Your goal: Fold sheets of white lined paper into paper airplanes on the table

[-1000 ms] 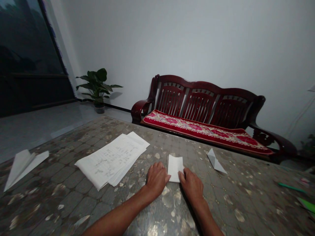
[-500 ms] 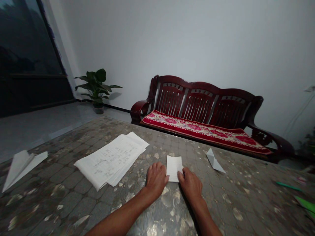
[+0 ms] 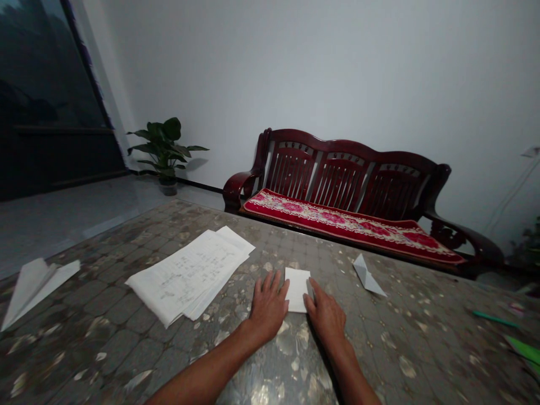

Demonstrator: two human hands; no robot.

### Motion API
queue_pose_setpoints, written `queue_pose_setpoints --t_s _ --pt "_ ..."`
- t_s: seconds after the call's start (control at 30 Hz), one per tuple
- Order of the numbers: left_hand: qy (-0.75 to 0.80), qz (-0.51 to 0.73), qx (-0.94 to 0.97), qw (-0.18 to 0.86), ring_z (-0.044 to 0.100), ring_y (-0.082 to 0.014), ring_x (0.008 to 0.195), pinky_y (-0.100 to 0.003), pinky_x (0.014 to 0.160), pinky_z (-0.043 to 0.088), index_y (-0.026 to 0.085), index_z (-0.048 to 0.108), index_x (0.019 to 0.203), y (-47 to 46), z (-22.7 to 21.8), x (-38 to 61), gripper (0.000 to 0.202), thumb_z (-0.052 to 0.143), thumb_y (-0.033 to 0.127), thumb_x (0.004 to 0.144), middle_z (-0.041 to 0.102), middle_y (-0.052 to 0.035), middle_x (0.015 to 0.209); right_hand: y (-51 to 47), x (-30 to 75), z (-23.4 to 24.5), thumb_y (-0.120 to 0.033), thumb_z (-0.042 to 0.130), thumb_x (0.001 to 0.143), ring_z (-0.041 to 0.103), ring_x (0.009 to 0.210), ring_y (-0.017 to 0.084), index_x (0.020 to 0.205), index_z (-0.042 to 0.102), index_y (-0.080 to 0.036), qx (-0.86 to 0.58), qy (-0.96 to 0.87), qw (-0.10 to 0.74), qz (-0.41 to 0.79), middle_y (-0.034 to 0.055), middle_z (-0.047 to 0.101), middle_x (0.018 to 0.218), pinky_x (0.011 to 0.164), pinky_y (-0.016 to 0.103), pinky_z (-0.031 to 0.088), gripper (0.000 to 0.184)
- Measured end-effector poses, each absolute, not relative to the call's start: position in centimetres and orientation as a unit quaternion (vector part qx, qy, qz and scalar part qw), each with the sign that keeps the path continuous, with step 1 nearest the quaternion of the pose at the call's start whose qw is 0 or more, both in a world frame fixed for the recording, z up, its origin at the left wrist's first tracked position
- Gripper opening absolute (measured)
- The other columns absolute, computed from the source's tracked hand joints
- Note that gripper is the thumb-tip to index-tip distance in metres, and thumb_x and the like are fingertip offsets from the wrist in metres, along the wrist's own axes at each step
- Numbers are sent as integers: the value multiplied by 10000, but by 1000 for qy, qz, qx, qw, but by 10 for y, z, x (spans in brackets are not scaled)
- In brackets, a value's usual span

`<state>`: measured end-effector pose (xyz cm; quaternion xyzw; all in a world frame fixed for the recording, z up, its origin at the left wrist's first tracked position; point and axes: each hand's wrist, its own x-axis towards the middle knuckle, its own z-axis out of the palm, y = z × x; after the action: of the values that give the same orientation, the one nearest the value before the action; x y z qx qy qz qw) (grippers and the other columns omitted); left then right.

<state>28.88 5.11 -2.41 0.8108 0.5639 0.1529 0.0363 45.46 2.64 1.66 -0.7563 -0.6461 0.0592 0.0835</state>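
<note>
A small folded white paper point(image 3: 297, 289) lies flat on the patterned table in front of me. My left hand point(image 3: 270, 304) rests at its left edge, open, with the fingers spread and the thumb side touching the paper. At the right edge, my right hand point(image 3: 325, 312) holds the paper with its thumb and index finger, the index stretched toward the far corner. The other fingers of that hand are partly hidden beneath it.
To the left lies a stack of written sheets point(image 3: 189, 275), with a folded paper plane point(image 3: 36, 287) beyond it. A small folded paper piece point(image 3: 368, 275) stands right of my hands. Farther right are a green pen point(image 3: 493, 319) and a green item point(image 3: 523, 350). Behind the table point(image 3: 405, 337) is a wooden bench point(image 3: 337, 174).
My left hand's fingers have spread and moved slightly forward. My right index finger has stretched along the paper's right edge, and the paper's far edge lies straighter and flatter.
</note>
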Motion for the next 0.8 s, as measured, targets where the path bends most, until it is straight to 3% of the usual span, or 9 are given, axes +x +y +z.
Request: queue_pose_setpoints --t_s 0.17,0.33,0.5,0.6,0.8 --pt "557 148 816 36 257 -360 1452 -616 1151 178 259 437 1450 54 -30 285 531 512 337 931 352 -114 1564 26 455 17 -383 414 986 629 1083 243 1339 576 -305 -747 -658 73 58 66 691 1194 836 313 467 397" --pt "548 111 829 24 288 -367 1441 -610 1138 226 208 431 1460 53 -22 285 538 490 350 944 348 -158 1557 26 452 16 -341 404 997 634 1017 232 1341 566 -264 -733 -679 39 11 93 693 1109 815 299 455 388" --pt "512 92 854 -5 303 -340 1441 -506 1156 273 106 476 1422 58 -13 288 525 447 360 963 360 -189 1541 26 449 17 -353 441 987 610 964 246 1313 580 -276 -727 -685 27 -53 105 648 1067 762 312 445 363" --pt "454 103 885 -14 263 -317 1461 -447 1182 238 31 467 1408 66 -12 289 546 411 363 978 332 -214 1546 27 449 14 -343 461 977 581 1038 272 1322 572 -291 -723 -687 32 -68 115 628 1164 817 358 440 366" --pt "398 92 911 48 218 -280 1480 -481 1195 174 76 332 1494 82 -17 281 628 358 451 991 288 -185 1570 30 454 3 -298 422 984 399 1346 299 1404 509 -250 -706 -705 51 -53 101 481 1469 1056 459 328 431"
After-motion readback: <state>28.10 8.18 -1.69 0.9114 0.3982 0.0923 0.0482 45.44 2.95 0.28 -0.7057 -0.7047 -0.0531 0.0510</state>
